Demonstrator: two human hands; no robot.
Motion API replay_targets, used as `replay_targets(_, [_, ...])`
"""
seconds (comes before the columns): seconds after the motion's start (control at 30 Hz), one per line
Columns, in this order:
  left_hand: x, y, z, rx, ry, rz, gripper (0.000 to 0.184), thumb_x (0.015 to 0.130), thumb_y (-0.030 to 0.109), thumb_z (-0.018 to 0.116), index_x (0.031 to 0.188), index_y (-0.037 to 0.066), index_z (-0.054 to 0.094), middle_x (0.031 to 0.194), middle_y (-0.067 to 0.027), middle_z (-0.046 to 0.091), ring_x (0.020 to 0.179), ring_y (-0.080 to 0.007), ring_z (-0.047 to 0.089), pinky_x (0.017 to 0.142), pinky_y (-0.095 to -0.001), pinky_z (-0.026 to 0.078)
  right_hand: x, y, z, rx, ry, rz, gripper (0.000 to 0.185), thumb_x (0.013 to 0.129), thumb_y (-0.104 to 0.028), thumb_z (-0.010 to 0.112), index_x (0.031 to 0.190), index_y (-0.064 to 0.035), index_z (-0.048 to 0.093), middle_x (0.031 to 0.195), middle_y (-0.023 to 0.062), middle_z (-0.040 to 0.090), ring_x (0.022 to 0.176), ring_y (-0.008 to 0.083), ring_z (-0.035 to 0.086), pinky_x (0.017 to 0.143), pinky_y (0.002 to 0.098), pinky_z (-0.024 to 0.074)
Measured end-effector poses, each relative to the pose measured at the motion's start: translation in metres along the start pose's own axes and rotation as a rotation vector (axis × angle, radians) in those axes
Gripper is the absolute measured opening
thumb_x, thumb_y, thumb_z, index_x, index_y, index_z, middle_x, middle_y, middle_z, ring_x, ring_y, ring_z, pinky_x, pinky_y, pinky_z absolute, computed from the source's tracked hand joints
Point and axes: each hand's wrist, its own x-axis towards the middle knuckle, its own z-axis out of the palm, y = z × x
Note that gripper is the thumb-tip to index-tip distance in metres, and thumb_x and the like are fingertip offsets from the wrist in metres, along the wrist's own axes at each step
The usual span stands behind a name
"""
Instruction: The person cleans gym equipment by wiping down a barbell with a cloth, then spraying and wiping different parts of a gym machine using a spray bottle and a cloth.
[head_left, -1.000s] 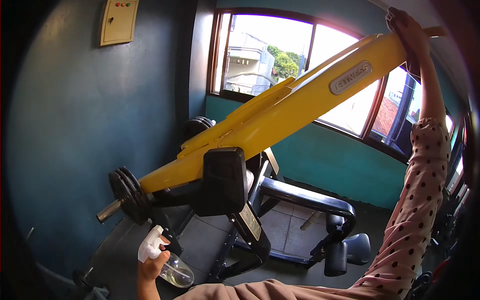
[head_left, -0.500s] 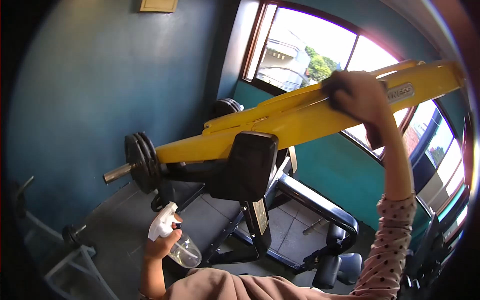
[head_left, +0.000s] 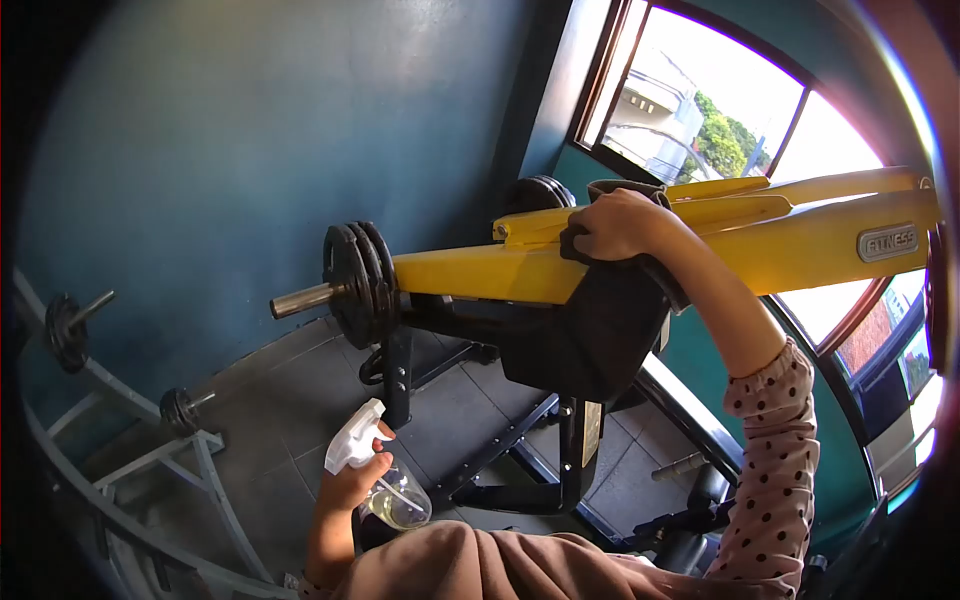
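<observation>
Two bare hands are busy at a big yellow beam (head_left: 765, 252) on a gym machine. The left hand (head_left: 350, 486) is closed around the neck of a clear spray bottle (head_left: 404, 502). The bottle has a white spray top (head_left: 352, 440), and it leans, with its top up to the left and its round bottom down to the right. A little pale yellow water or other liquid sits low inside, around a thin tube. The bottle is in the air, below the beam and well apart from it.

The right hand (head_left: 622, 225) is partly closed, with its fingers bent over a dark cloth (head_left: 576, 244). The cloth is on the yellow beam, under the hand, and some of it hangs down near the wrist. A black pad (head_left: 575, 350) is just below this hand. The right arm has a pink sleeve (head_left: 775, 470) with black dots.

The beam goes from side to side and has a silver "FITNESS" sign (head_left: 888, 242) near its right end. By its left end are round black weights (head_left: 360, 285) on a shiny metal bar (head_left: 302, 300). Behind the beam is a window (head_left: 710, 100) with green trees outside. A blue wall (head_left: 250, 150) is at the back, and a pale metal rack (head_left: 215, 490) with small black weights (head_left: 178, 410) stands on the left, on the grey tile floor (head_left: 445, 400).
</observation>
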Motion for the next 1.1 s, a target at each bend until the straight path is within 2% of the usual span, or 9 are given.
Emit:
replay_targets(0.1, [0.03,0.0,-0.017,0.063,-0.047,0.009,0.037,0.073,0.002,0.065,0.109,0.004,0.059,0.096,-0.001,0.059,0.082,-0.0091,0.047,0.077,-0.0255,0.044,0.019,0.002,0.007,0.084,0.019,-0.087,0.048,0.086,-0.045,0.048,0.117,-0.012,0.066,0.105,0.0155,0.068,0.1,0.032,0.064,0.087,0.0411,0.0493])
replay_targets(0.23, [0.08,0.003,-0.045,0.114,-0.143,0.125,0.034,0.069,0.0,0.064,0.103,0.004,0.06,0.093,0.0002,0.057,0.08,-0.0093,0.047,0.075,-0.0249,0.043,0.018,-0.012,-0.006,0.116,-0.045,0.063,0.047,0.082,-0.046,0.054,0.114,-0.0133,0.067,0.105,0.0143,0.069,0.099,0.032,0.064,0.088,0.0408,0.0494])
replay_targets(0.27, [0.089,0.006,-0.054,0.113,-0.159,0.141,0.034,0.069,0.0,0.064,0.103,0.004,0.06,0.093,0.0003,0.056,0.08,-0.0092,0.047,0.075,-0.0248,0.043,0.014,-0.012,-0.004,0.147,0.056,0.13,0.037,0.075,-0.035,0.064,0.105,-0.0136,0.069,0.091,0.0172,0.068,0.088,0.0342,0.065,0.081,0.0435,0.0505])
replay_targets(0.43, [0.133,0.025,-0.089,0.135,-0.168,0.023,0.033,0.069,-0.001,0.061,0.102,0.004,0.059,0.092,0.0005,0.053,0.08,-0.0089,0.045,0.074,-0.0241,0.042,-0.055,0.014,-0.046,-0.008,-0.048,0.54,0.036,0.073,-0.033,0.066,0.101,-0.0116,0.071,0.09,0.0133,0.069,0.086,0.0325,0.067,0.076,0.0406,0.0532])
replay_targets(0.63, [0.179,0.006,-0.111,0.1,-0.298,0.004,0.035,0.069,-0.001,0.063,0.103,0.006,0.058,0.093,0.0014,0.052,0.083,-0.0079,0.045,0.077,-0.0238,0.041,-0.144,0.067,-0.085,0.025,0.293,0.758,0.033,0.064,-0.018,0.067,0.095,-0.0086,0.072,0.087,0.0156,0.071,0.079,0.0329,0.068,0.075,0.0387,0.0531])
replay_targets(0.83, [0.207,-0.014,-0.124,0.067,-0.392,-0.008,0.034,0.069,-0.001,0.062,0.103,0.008,0.059,0.095,0.0012,0.054,0.085,-0.0086,0.046,0.079,-0.0243,0.041,-0.111,0.023,-0.064,0.081,0.329,0.725,0.027,0.07,-0.028,0.064,0.092,-0.015,0.073,0.089,0.0105,0.07,0.082,0.0294,0.067,0.078,0.0401,0.0525])
replay_targets(0.9, [0.209,-0.014,-0.129,0.056,-0.399,-0.034,0.034,0.069,-0.001,0.062,0.102,0.008,0.059,0.094,0.0012,0.055,0.085,-0.0085,0.046,0.079,-0.0245,0.04,-0.089,0.023,-0.038,-0.124,0.327,0.656,0.026,0.07,-0.03,0.065,0.092,-0.0171,0.073,0.089,0.0089,0.07,0.082,0.0294,0.067,0.079,0.0414,0.0522])
replay_targets(1.03, [0.214,-0.016,-0.139,0.033,-0.383,-0.027,0.032,0.069,-0.003,0.061,0.099,0.008,0.06,0.093,0.0014,0.055,0.083,-0.0085,0.045,0.076,-0.0238,0.041,-0.014,-0.017,-0.026,0.05,0.112,0.461,0.029,0.072,-0.037,0.067,0.094,-0.0191,0.074,0.087,0.0097,0.071,0.083,0.029,0.068,0.079,0.0414,0.0525])
replay_targets(1.1, [0.214,-0.016,-0.14,0.038,-0.358,-0.022,0.032,0.069,-0.003,0.061,0.099,0.007,0.06,0.092,0.0015,0.055,0.082,-0.0084,0.045,0.075,-0.0236,0.041,0.032,-0.036,-0.008,-0.041,-0.009,0.447,0.032,0.073,-0.036,0.066,0.093,-0.0126,0.071,0.078,0.0134,0.069,0.078,0.0304,0.068,0.074,0.0419,0.0531])
